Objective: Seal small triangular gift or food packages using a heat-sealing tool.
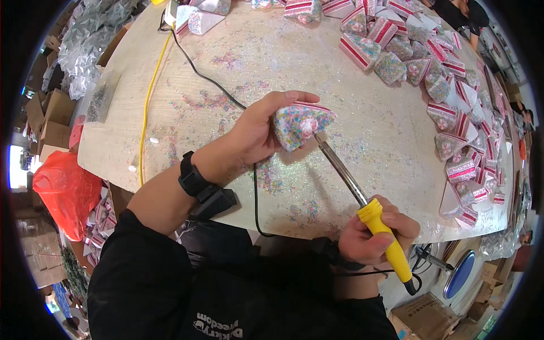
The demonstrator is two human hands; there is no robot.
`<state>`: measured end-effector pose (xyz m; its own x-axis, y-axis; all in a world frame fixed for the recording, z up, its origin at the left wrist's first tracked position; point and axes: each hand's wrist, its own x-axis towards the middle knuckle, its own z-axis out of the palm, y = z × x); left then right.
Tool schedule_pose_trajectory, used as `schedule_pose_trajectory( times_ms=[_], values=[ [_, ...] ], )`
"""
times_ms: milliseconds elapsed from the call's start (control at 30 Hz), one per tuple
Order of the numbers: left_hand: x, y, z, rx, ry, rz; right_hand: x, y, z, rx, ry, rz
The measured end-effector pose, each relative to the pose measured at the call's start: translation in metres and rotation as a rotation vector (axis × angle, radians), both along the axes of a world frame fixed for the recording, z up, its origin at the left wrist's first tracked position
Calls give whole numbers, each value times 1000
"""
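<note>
My left hand [260, 122] is closed around a toy cake slice [292, 129], its sprinkle-covered top facing up and a pink rosette on it. A red-and-white striped side shows along its far edge. In my right hand [368, 235] is a soldering iron [382, 226] with a yellow handle and a metal shaft. The iron slants up and left, its tip at the rosette's right side; whether it touches, I cannot tell. Part of the slice is hidden by my left fingers.
Many similar cake slices [445, 113] are heaped along the table's [362, 147] right and far edges. Loose sprinkles [209, 101] lie scattered over its top. A yellow cable [148, 107] and a black cord [207, 77] cross the left half. A red plastic bag [67, 190] stands beyond the left edge.
</note>
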<state>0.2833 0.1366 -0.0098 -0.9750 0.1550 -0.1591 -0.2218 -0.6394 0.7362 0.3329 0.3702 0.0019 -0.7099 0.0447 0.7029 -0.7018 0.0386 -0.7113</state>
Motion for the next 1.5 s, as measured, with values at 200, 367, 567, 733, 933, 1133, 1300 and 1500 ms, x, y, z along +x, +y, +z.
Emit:
schedule_pose_trajectory(
  times_ms=[200,367,567,733,933,1133,1300,1500],
  values=[
    [-1,0,-1,7,-3,-13,-5,8,-2,-27,-12,120],
    [-1,2,0,5,0,1,-4,16,-5,53,-17,218],
    [0,3,2,-40,83,-49,-3,13,-5,-1,-38,216],
    [0,3,1,-75,107,-47,-1,14,-3,-16,-87,194],
    [0,4,0,-99,133,-60,6,19,-10,-34,-149,165],
    [1,2,-2,-161,164,-64,1,17,-5,-21,-90,217],
    [3,3,1,-164,162,-64,-4,13,-7,-52,-18,241],
    [1,3,0,-204,166,-86,-4,15,-3,-55,-64,228]
  ],
)
